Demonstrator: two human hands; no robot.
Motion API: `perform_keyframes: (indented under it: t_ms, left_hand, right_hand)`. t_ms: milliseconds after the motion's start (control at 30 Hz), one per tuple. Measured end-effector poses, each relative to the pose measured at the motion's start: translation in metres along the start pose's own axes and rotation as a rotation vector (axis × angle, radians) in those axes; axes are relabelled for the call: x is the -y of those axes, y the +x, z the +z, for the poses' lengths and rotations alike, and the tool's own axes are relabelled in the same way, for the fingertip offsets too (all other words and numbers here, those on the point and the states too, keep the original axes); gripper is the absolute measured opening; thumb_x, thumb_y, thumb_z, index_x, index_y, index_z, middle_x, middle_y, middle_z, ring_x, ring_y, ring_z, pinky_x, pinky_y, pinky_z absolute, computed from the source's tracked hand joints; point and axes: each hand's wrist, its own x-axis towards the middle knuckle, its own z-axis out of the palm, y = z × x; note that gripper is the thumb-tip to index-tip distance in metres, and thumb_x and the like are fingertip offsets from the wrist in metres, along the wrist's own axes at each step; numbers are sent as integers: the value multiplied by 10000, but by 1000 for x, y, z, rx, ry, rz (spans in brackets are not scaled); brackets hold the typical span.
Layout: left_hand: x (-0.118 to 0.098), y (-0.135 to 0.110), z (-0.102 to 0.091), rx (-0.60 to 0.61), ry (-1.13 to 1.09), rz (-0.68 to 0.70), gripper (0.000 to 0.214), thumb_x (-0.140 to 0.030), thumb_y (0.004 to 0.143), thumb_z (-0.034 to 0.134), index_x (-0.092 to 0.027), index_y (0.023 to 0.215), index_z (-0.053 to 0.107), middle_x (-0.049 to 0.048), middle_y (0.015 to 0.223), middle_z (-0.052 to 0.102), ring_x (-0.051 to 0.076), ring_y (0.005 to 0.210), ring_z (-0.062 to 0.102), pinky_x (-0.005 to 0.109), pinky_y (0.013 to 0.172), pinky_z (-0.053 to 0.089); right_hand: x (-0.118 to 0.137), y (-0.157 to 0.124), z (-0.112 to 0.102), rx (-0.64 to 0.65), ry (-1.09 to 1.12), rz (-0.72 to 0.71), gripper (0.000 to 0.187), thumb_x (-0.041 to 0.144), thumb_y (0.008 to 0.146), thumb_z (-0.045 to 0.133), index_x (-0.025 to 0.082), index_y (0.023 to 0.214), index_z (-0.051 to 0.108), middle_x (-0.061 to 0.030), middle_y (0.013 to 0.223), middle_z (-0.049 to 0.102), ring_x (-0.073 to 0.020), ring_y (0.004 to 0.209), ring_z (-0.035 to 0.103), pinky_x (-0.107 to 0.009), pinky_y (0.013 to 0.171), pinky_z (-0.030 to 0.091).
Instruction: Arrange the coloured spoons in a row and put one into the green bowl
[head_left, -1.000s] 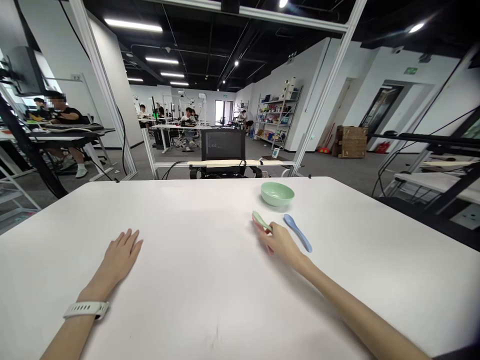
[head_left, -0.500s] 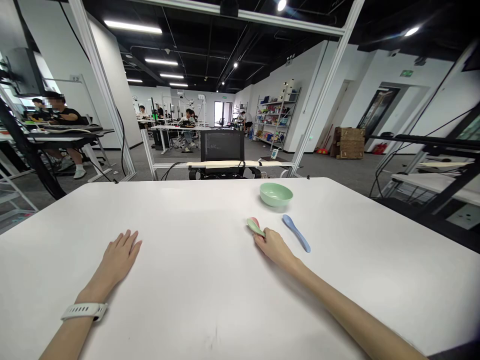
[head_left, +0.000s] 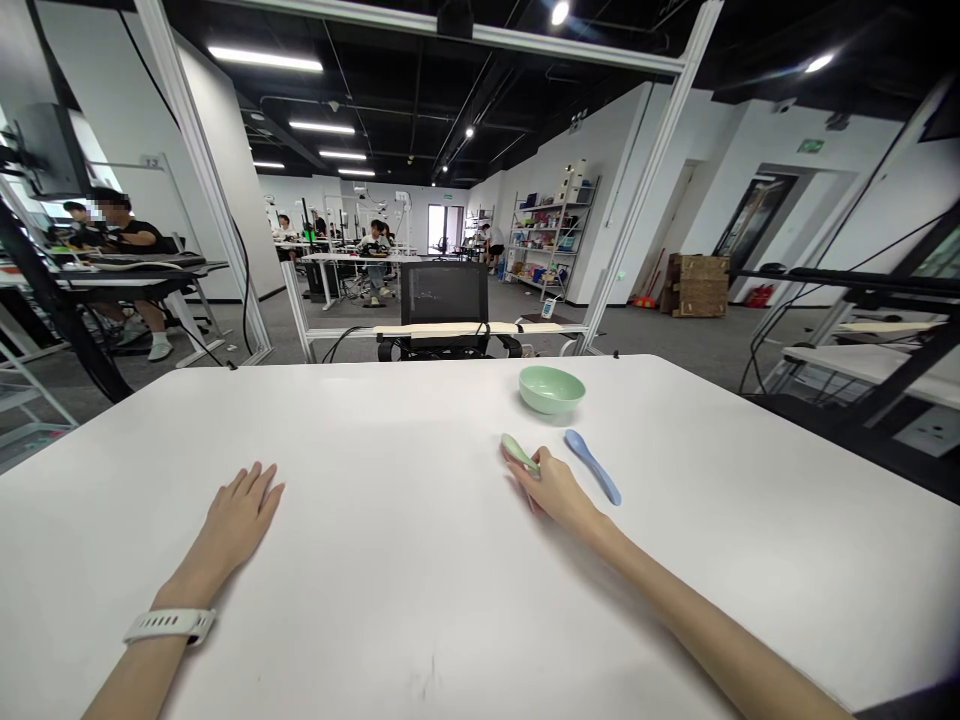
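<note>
My right hand (head_left: 556,490) sits on the white table (head_left: 360,430), its fingers closed on a pale green plastic spoon (head_left: 517,451). A sliver of something pink (head_left: 509,456), perhaps a second spoon, shows beneath the green one, mostly hidden by my fingers. Just right of that hand, a blue plastic spoon (head_left: 592,467) lies apart on the tabletop. A pale green bowl (head_left: 551,390) stands beyond them, near the far edge. My left hand (head_left: 241,510) rests flat and open on the table, touching nothing else, with a white watch band (head_left: 169,627) on its wrist.
The table's far edge runs just beyond the bowl. Past it stand a black monitor (head_left: 444,293) and a metal frame (head_left: 300,300). A seated person (head_left: 112,225) works at a desk to the left, and more people and shelving stand farther back.
My right hand and the green spoon have shifted slightly, and less of the pink item shows than a second ago. My left hand, the bowl and the blue spoon stay in place.
</note>
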Motion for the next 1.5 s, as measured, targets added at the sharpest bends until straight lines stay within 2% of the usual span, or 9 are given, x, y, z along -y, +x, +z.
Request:
perform_keyframes:
  t_ms: [100,167,300,400,533,700,1000,1167,1500]
  left_hand:
    - [1,0,1,-23,-1,7,778,-488,1015,210,-68,1558,576,224,1689,526,404,1583,458,580,1278,366]
    - [1,1,2,-31,1,7,770,-493,1010,225,-81,1554,584,215,1680,541,399,1576,469,579,1273,376]
    - [2,1,2,-26,1,9,795,-504,996,225,-70,1564,570,222,1680,538,402,1578,467,585,1275,377]
    - [2,1,3,-23,-3,9,811,-507,991,216,-55,1572,556,230,1682,533,398,1587,457,571,1280,370]
    - [3,1,4,-44,-13,4,783,-502,989,233,-96,1565,574,208,1637,593,386,1571,477,564,1259,394]
    - [4,2,4,-27,-7,-7,820,-528,981,197,-93,1567,571,204,1651,579,380,1583,463,553,1277,370]
    - [7,3,6,-56,-20,2,792,-507,956,254,-105,1543,603,209,1631,600,402,1556,501,603,1244,417]
    - [6,3,6,-59,-23,-7,790,-520,961,251,-123,1546,603,191,1624,614,382,1560,503,574,1255,410]
    - [7,4,6,-19,-22,1,838,-534,963,221,-67,1566,567,223,1671,549,404,1591,459,597,1276,382]
  right_hand:
    - [-6,8,-18,-142,-23,3,355,600,1015,552,249,999,502,-63,719,707,-264,777,695,-321,687,444]
    - [-18,18,-36,-246,-58,21,327,563,1019,523,237,1035,512,-83,821,724,-258,780,684,-330,697,453]
    - [-62,41,-74,-471,-160,16,238,426,1012,472,205,1017,562,-170,992,733,-282,901,680,-364,795,487]
    - [-103,50,-97,-586,-262,16,354,482,1031,462,174,991,632,-235,1054,732,-315,951,674,-397,830,498]
    - [-144,50,-116,-549,-421,149,393,462,1048,500,131,1025,711,-270,1099,757,-353,962,716,-407,807,497]
    - [-166,50,-122,-464,-514,269,307,324,1019,544,128,1055,777,-251,1155,795,-372,1065,740,-396,794,491]
    - [-172,51,-119,-489,-487,287,366,389,1014,561,134,1043,821,-242,1075,814,-386,1011,750,-407,775,485]
    - [-174,51,-119,-506,-490,311,409,400,1017,529,127,1033,833,-247,1071,818,-378,994,747,-408,755,482]
    - [-178,50,-120,-484,-480,338,399,374,1017,539,112,1086,831,-249,1091,818,-388,1035,752,-406,776,491]
